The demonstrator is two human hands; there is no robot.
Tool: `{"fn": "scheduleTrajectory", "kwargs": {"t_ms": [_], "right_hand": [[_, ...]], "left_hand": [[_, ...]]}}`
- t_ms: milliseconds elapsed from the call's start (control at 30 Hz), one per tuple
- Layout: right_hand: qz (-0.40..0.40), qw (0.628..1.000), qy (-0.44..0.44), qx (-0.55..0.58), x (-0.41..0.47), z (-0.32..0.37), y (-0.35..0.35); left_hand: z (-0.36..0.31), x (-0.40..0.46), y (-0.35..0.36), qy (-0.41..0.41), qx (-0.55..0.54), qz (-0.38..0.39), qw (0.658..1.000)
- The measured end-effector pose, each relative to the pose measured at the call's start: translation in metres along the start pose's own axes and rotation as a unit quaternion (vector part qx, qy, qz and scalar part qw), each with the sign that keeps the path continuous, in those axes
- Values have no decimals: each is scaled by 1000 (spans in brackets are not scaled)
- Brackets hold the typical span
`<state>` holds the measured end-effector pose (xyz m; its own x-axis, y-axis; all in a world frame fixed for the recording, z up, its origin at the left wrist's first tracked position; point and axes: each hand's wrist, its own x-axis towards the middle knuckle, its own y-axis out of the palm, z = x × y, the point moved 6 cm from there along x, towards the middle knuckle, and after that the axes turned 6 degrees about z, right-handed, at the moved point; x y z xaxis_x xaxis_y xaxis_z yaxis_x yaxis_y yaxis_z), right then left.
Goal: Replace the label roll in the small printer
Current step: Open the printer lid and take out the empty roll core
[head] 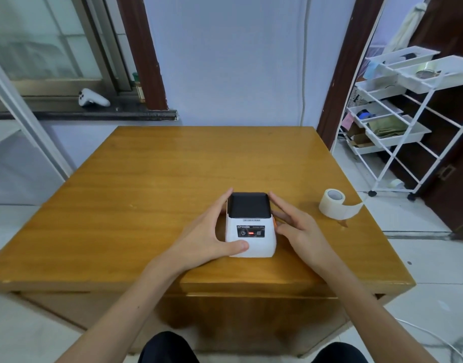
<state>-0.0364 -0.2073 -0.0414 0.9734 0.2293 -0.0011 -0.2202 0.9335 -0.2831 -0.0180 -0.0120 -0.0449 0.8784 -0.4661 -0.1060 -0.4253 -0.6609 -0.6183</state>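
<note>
A small white printer (251,229) with a black lid stands on the wooden table (172,179), near its front edge. The lid is down and a red light glows on the front panel. My left hand (212,231) grips the printer's left side, thumb across the lower front corner. My right hand (296,226) rests against its right side, thumb by an orange tab, fingers reaching toward the lid. A white label roll (332,203) lies on the table to the right, with a loose strip trailing out toward the table's right edge.
A white wire rack (398,121) with trays of odds and ends stands on the floor at the right. A white game controller (93,98) lies on the dark window sill at the back left. My knees show below the table's front edge.
</note>
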Motion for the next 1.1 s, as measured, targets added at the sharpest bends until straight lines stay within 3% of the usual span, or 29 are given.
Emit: {"fn": "scheduleTrajectory", "kwargs": {"t_ms": [533,733,867,1100], "right_hand": [[92,995,-19,-28,3,6,0],[82,995,-9,-59,3,6,2],[48,999,4,23,6,6,-4],[18,1000,1,-9,9,5,-3]], "left_hand": [[4,4,1,8,-40,10,999],[8,5,1,10,-36,7,999],[7,5,1,13,-43,2,999],[6,5,1,16,-49,3,999]]}}
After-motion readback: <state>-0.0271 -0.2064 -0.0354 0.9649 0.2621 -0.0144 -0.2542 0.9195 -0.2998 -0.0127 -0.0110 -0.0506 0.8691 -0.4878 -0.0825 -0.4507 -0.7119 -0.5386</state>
